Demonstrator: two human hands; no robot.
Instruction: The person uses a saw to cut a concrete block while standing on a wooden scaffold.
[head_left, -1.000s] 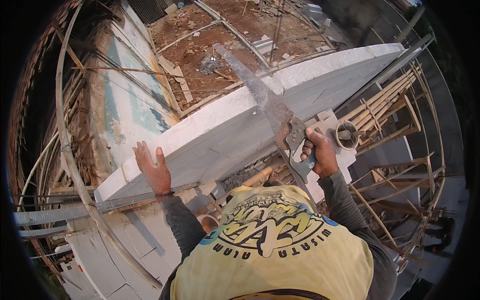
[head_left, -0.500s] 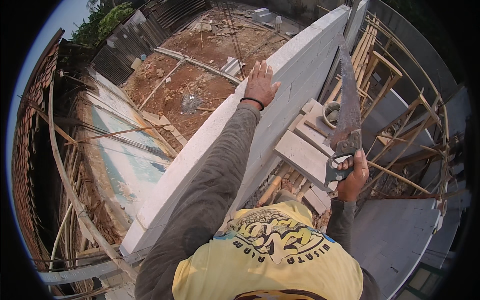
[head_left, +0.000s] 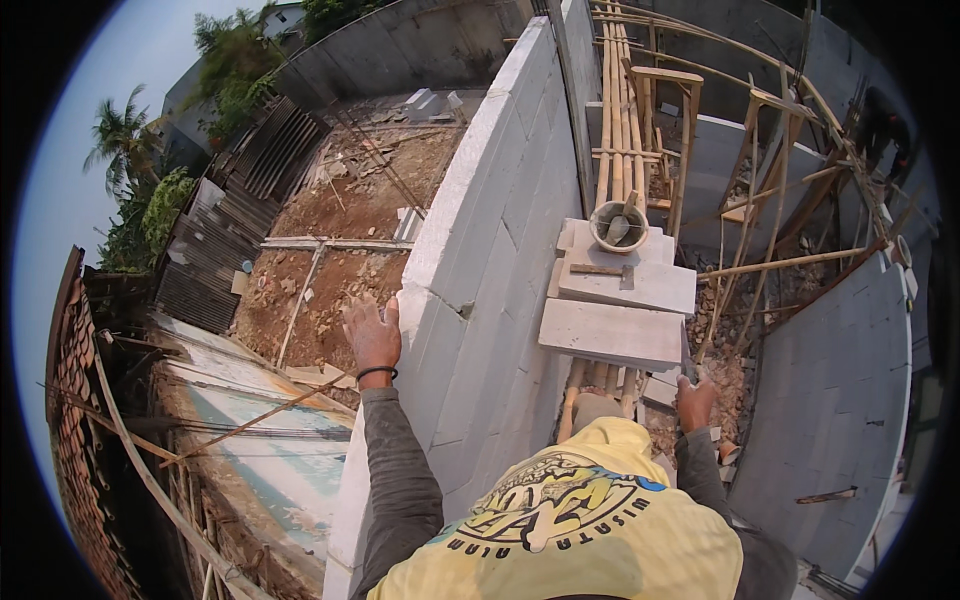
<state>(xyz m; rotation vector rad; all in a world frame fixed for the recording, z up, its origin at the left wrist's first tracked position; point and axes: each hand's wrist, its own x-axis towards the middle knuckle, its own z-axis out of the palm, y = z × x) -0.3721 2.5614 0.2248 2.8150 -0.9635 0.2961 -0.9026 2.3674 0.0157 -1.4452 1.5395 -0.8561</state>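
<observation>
1. Left hand (head_left: 372,335): grip wide, at the top left edge of the pale grey block wall (head_left: 475,320); contact unclear.
2. Right hand (head_left: 697,402): grip around a dark metal handsaw (head_left: 686,352), nearly edge-on, by the near right corner of the pale rectangular block stack (head_left: 610,333).
3. Round grey bucket (head_left: 619,228) at the stack's far edge.
4. Reddish rubble ground (head_left: 265,310) left of the wall; brown bamboo poles (head_left: 617,120) beyond the stack.
</observation>
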